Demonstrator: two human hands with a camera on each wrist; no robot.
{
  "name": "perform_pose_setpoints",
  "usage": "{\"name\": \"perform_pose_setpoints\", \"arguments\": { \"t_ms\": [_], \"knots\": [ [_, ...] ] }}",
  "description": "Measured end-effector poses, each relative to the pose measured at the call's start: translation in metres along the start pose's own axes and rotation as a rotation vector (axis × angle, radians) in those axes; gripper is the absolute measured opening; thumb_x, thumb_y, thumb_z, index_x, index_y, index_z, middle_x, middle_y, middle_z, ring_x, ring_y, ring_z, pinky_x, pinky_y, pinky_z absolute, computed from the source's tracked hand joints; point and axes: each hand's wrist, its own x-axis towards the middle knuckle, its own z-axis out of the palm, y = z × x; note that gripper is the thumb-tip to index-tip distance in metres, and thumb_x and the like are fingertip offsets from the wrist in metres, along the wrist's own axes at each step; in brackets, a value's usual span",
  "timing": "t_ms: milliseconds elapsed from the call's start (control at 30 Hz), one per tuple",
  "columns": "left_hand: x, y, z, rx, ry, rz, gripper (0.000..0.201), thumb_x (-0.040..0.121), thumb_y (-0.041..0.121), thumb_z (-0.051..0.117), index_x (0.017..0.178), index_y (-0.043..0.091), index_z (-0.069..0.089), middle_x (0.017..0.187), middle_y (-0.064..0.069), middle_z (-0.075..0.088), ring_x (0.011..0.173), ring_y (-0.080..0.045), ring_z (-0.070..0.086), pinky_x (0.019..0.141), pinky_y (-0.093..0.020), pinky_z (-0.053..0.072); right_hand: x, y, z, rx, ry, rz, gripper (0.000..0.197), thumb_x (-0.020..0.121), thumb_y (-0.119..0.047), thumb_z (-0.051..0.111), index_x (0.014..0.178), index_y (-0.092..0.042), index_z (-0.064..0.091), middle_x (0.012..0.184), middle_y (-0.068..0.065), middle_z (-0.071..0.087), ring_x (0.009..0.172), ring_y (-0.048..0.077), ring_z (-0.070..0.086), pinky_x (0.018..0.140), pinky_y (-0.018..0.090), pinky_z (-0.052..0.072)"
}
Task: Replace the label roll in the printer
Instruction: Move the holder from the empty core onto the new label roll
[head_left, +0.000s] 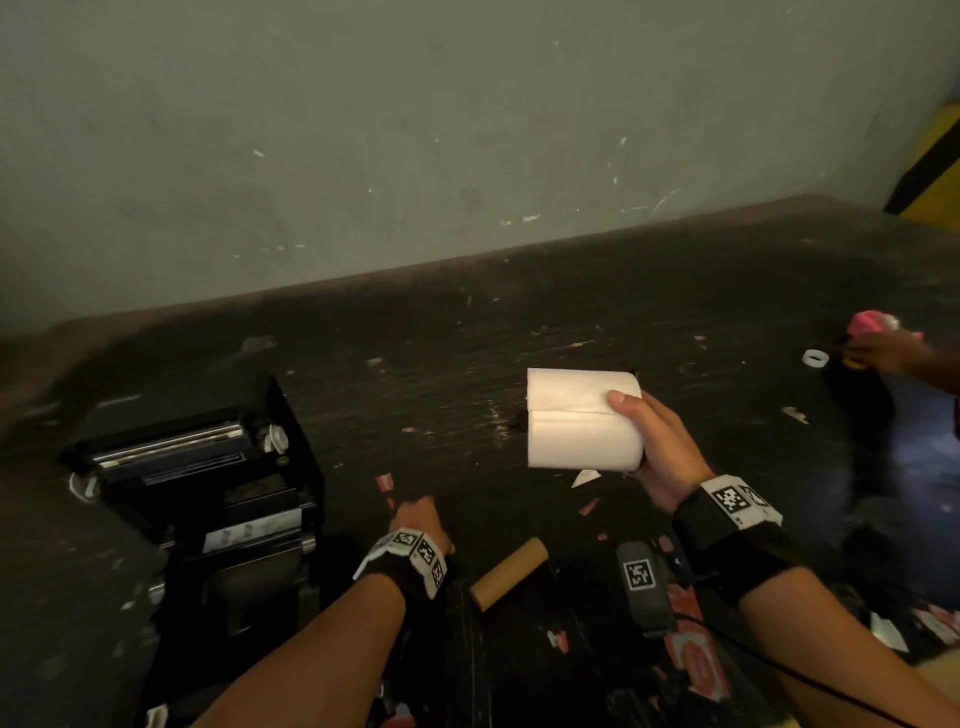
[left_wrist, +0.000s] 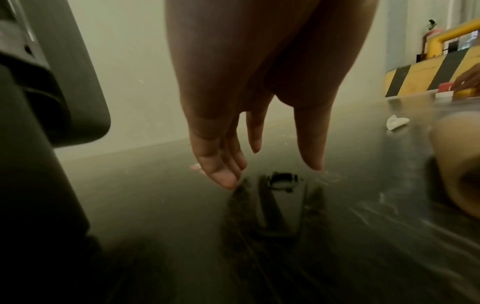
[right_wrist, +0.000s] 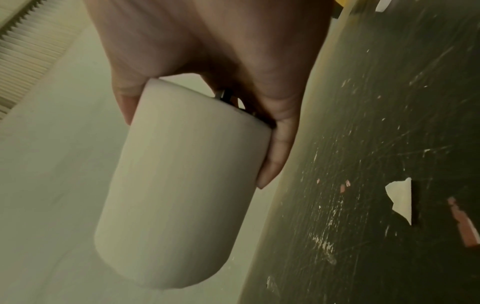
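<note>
Roll: white label roll, held up above the dark table, lying sideways, well right of the printer; black piece sticking out at both ends, seen in the right wrist view
Right hand: right hand wrapped round the right end of the roll, thumb on top, fingers curled along the underside
Left hand: left hand low over the table, palm down, fingers straight and hanging loose, holding nothing; fingertips just above a small black part on the table, contact unclear
Printer: black printer at the left, cover open, silver bar across the top, inside bay dark
Core: brown cardboard tube lying on the table between the two wrists, just right of the left hand
Wrists: black straps with black-and-white markers on both
Table: scratched, strewn with red and white paper scraps; white torn scrap under the roll
Far right: another person's hand on something yellow, pink thing behind it, small white ring beside it
Near edge: grey device with a marker, beside the right forearm
Backdrop: grey-green wall; yellow-and-black striped barrier at far right
</note>
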Motion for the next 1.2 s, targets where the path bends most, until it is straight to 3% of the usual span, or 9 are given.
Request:
{"name": "perform_pose_setpoints", "arguments": {
  "t_ms": [200, 300, 400, 533, 767, 1033, 1200],
  "knots": [
    [0.002, -0.007, 0.009, 0.037, 0.013, 0.046, 0.040, 0.083, 0.017, 0.067, 0.121, 0.008, 0.059, 0.128, -0.013, 0.057, 0.119, -0.026, 0.055, 0.098, -0.029, 0.046, -0.002, 0.003, -0.007, 0.017, -0.005, 0.020, 0.038, 0.081, -0.033, 0.062, 0.118, -0.032, 0.052, 0.118, 0.007, 0.062, 0.104, 0.027, 0.063, 0.074, 0.040, 0.055],
    [0.003, -0.009, 0.008, 0.003, -0.007, 0.025, 0.042, 0.084, 0.016, 0.066, 0.125, 0.008, 0.056, 0.130, -0.013, 0.056, 0.120, -0.025, 0.055, 0.099, -0.030, 0.046, -0.002, 0.006, -0.005, 0.021, 0.000, 0.029, 0.066, 0.069, -0.038, 0.068, 0.130, -0.026, 0.047, 0.119, 0.008, 0.063, 0.104, 0.028, 0.063, 0.070, 0.040, 0.055],
    [0.002, -0.009, 0.005, -0.028, -0.020, -0.006, 0.046, 0.082, 0.017, 0.068, 0.125, 0.008, 0.054, 0.130, -0.012, 0.055, 0.119, -0.025, 0.054, 0.098, -0.030, 0.047, 0.000, 0.010, -0.003, 0.003, -0.002, 0.042, 0.082, 0.059, -0.043, 0.070, 0.135, -0.026, 0.044, 0.122, 0.009, 0.062, 0.106, 0.029, 0.062, 0.076, 0.044, 0.055],
    [0.002, -0.009, 0.003, -0.036, -0.028, -0.024, 0.048, 0.080, 0.019, 0.071, 0.122, 0.005, 0.053, 0.126, -0.012, 0.057, 0.116, -0.025, 0.055, 0.094, -0.030, 0.049, 0.003, 0.015, -0.003, -0.016, -0.002, 0.056, 0.081, 0.061, -0.043, 0.070, 0.135, -0.026, 0.043, 0.121, 0.009, 0.062, 0.107, 0.029, 0.062, 0.084, 0.049, 0.054],
    [0.002, -0.006, -0.002, 0.004, -0.070, -0.008, 0.049, 0.078, 0.019, 0.073, 0.122, 0.007, 0.055, 0.127, -0.012, 0.056, 0.117, -0.025, 0.056, 0.095, -0.031, 0.049, 0.003, 0.017, 0.000, -0.020, 0.000, 0.066, 0.081, 0.061, -0.042, 0.070, 0.136, -0.026, 0.043, 0.120, 0.008, 0.062, 0.106, 0.028, 0.062, 0.079, 0.044, 0.054],
    [-0.002, -0.001, -0.004, 0.111, -0.087, 0.069, 0.048, 0.080, 0.020, 0.070, 0.124, 0.011, 0.052, 0.130, -0.012, 0.052, 0.115, -0.026, 0.057, 0.095, -0.034, 0.051, 0.002, 0.019, 0.000, -0.049, -0.009, 0.071, 0.081, 0.062, -0.043, 0.070, 0.136, -0.028, 0.041, 0.119, 0.008, 0.062, 0.105, 0.029, 0.062, 0.082, 0.051, 0.054],
    [-0.002, 0.001, -0.005, 0.149, -0.106, 0.083, 0.046, 0.080, 0.019, 0.070, 0.122, 0.010, 0.053, 0.127, -0.012, 0.055, 0.111, -0.025, 0.059, 0.089, -0.031, 0.053, 0.000, 0.016, 0.001, -0.049, -0.009, 0.069, 0.075, 0.065, -0.040, 0.069, 0.135, -0.027, 0.043, 0.118, 0.007, 0.062, 0.104, 0.027, 0.062, 0.077, 0.045, 0.054]
  ]
}}
